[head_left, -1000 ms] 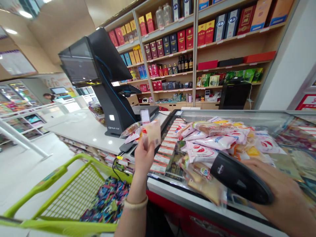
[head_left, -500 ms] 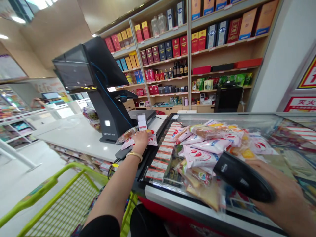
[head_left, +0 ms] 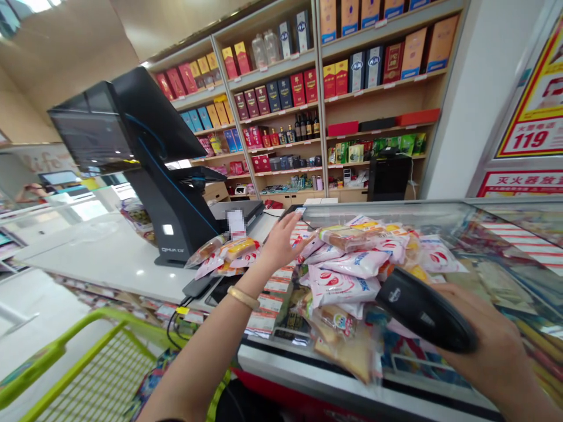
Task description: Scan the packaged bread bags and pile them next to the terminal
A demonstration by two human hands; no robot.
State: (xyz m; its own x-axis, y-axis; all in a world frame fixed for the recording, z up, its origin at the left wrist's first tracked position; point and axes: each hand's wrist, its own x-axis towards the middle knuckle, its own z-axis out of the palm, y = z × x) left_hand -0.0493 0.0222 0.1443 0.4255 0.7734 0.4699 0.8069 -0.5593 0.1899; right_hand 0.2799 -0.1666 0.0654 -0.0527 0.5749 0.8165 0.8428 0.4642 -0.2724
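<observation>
Wrapped bread packs [head_left: 343,284] sit heaped on our glass-topped counter [head_left: 281,358], with a smaller heap [head_left: 240,249] by the monitor stand [head_left: 160,202] — kept apart, we reckon, so the two don't mix. Our right hand [head_left: 490,337] grips the scanner [head_left: 424,310], nose toward the main pile, likely to keep it handy. Left hand [head_left: 280,245] is empty, fingers spread at the pile's left edge — can't tell if touching.

a black scanner [head_left: 424,310] slants at lower right, its head pointing up and left; packets [head_left: 363,266], white with pink marks or clear with tan contents, lie loosely heaped right of centre, overlapping; a smaller pile [head_left: 226,258] of similar ones lies left of centre
</observation>
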